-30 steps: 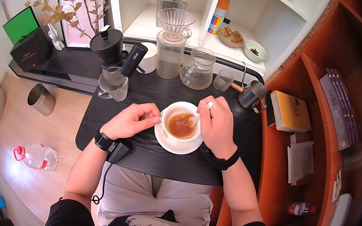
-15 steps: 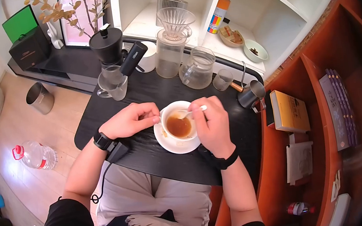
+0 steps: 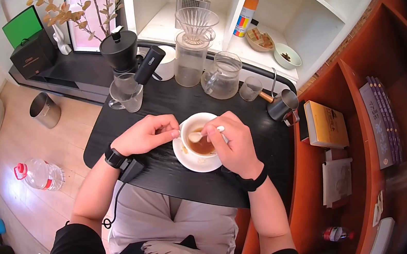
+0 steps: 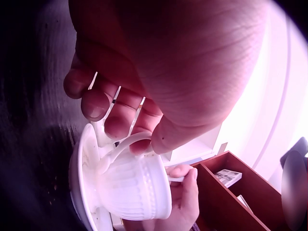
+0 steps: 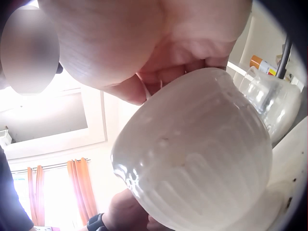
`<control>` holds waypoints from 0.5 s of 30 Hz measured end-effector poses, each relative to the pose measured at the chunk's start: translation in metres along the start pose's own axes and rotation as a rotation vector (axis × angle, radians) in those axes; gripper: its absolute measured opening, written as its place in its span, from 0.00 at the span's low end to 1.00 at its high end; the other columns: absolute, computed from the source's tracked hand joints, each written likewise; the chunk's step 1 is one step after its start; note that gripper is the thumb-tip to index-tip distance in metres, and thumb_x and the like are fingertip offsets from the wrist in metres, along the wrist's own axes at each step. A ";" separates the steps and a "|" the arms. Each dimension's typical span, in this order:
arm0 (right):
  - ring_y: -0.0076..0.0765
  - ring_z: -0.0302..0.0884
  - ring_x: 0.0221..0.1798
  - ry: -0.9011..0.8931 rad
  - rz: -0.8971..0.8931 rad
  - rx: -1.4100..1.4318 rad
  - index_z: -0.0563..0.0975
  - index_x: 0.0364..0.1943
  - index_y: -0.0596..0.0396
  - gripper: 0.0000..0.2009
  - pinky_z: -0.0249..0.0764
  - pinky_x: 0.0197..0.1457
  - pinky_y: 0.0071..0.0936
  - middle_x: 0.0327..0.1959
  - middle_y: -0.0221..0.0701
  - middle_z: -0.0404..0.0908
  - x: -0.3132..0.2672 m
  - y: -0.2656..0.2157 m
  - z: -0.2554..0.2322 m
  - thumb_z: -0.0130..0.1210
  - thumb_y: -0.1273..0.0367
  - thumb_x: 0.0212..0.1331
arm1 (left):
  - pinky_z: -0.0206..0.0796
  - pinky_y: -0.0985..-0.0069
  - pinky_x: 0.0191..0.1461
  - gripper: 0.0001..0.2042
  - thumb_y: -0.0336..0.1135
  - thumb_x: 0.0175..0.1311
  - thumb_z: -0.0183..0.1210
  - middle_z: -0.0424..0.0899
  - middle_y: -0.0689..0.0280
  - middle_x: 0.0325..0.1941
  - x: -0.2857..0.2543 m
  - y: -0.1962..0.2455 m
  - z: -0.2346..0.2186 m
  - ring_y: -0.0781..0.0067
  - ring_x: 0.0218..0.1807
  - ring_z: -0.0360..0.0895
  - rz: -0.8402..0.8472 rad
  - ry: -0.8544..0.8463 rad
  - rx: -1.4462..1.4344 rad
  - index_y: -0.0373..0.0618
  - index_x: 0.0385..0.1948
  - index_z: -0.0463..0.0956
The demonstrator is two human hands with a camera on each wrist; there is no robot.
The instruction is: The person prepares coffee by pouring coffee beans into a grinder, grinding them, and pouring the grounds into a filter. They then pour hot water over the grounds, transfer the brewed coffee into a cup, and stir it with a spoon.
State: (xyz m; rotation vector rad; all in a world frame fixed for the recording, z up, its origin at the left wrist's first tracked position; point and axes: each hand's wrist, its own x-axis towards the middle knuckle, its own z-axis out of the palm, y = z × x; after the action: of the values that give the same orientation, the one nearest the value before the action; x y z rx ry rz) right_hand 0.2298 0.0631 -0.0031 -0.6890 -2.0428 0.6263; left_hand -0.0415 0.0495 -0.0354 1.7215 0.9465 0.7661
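A ribbed white cup (image 4: 134, 190) of brown liquid (image 3: 202, 147) stands on a white saucer (image 3: 189, 163) at the front of the black table. My left hand (image 3: 145, 135) pinches the cup's handle (image 4: 120, 148) between thumb and index finger, its other fingers loosely curled above the saucer. Between the thumb and fingers of my right hand (image 3: 234, 141) is a small white spoon (image 3: 195, 137). The spoon's bowl is inside the cup, at the left side of the liquid. In the right wrist view the cup wall hides most of the spoon.
Behind the cup stand a hand grinder (image 3: 120, 50), a glass mug (image 3: 132, 100), a glass server (image 3: 222, 77), a dripper (image 3: 197, 21) on a tall glass vessel, and a small glass (image 3: 250, 89). A metal pitcher (image 3: 284, 107) is at the right edge, beside a brown bookshelf (image 3: 351, 106).
The spoon has swept from the cup's right side past the back to its left side. My right hand has shifted slightly left with it; the left hand keeps its place at the handle.
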 end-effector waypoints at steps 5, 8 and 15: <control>0.45 0.77 0.35 0.046 0.091 -0.227 0.83 0.34 0.56 0.09 0.74 0.41 0.37 0.30 0.35 0.84 -0.003 0.006 -0.007 0.58 0.68 0.73 | 0.63 0.80 0.40 0.07 0.34 0.80 0.59 0.78 0.75 0.29 0.000 0.005 0.001 0.86 0.33 0.67 0.004 0.001 0.010 0.40 0.42 0.77; 0.45 0.77 0.35 0.153 0.109 -0.288 0.83 0.34 0.57 0.10 0.74 0.41 0.37 0.29 0.35 0.84 0.000 0.009 -0.006 0.57 0.68 0.73 | 0.63 0.80 0.40 0.07 0.34 0.80 0.59 0.78 0.75 0.29 0.000 0.004 0.001 0.86 0.33 0.67 0.008 0.009 0.026 0.40 0.42 0.77; 0.45 0.76 0.34 -0.047 0.043 -0.004 0.82 0.32 0.57 0.10 0.74 0.40 0.39 0.29 0.35 0.82 -0.002 0.003 -0.005 0.57 0.69 0.73 | 0.62 0.78 0.36 0.10 0.38 0.80 0.60 0.79 0.75 0.27 -0.001 -0.003 0.001 0.86 0.31 0.67 0.042 0.033 0.019 0.41 0.42 0.78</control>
State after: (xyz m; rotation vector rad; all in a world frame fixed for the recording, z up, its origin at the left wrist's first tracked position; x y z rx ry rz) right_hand 0.2359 0.0649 -0.0041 -0.7282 -2.0781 0.6686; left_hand -0.0415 0.0491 -0.0387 1.7550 0.9455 0.8172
